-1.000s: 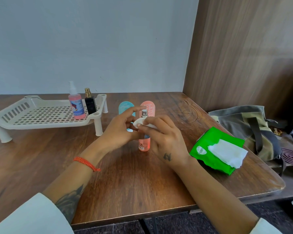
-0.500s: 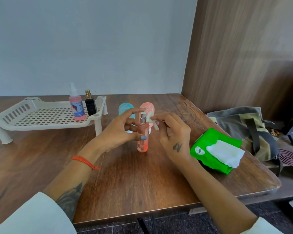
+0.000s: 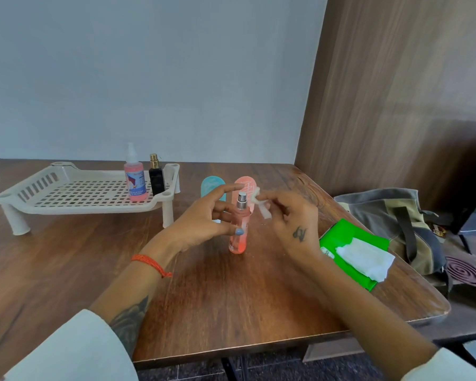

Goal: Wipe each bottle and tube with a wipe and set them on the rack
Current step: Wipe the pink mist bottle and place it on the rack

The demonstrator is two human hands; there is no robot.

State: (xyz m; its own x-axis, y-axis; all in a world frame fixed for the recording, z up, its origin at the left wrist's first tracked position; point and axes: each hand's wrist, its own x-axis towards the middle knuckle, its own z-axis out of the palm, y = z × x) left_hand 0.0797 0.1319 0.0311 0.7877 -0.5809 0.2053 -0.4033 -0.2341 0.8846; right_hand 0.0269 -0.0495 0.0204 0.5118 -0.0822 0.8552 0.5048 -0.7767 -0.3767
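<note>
Rack (image 3: 66, 200): a pale slotted stand on short legs, well to the left of both hands; it is where each cleaned item ends up.
On the rack: a pink spray bottle (image 3: 134, 179) and a black bottle (image 3: 156, 178) stand upright at its right end, apparently already done.
Left hand (image 3: 204, 224): raised just left of the peach spray bottle (image 3: 239, 228), fingers spread and relaxed. The forefinger reaches up towards the nozzle while the lower fingertips lie against the body, most likely to keep it from tipping; whether they truly press on it cannot be told.
Peach spray bottle: upright on the table (image 3: 231, 312) between the two hands, uncapped, its silver nozzle bare. Not yet on the rack.
Tubes: a teal tube (image 3: 212, 187) and a coral tube (image 3: 245, 185) stand just beyond the fingertips, seemingly waiting their turn.
Right hand (image 3: 289, 224): thumb and forefinger pinch a small crumpled wipe (image 3: 260, 203) just right of the nozzle, the other fingers loosely curled; the wipe is close to the spray head, contact unclear.
Wipe pack (image 3: 349, 235): green, with a fresh sheet pulled out, near the right wrist and handy for the next item.
Bag (image 3: 396, 213): grey, off the table's right edge.
</note>
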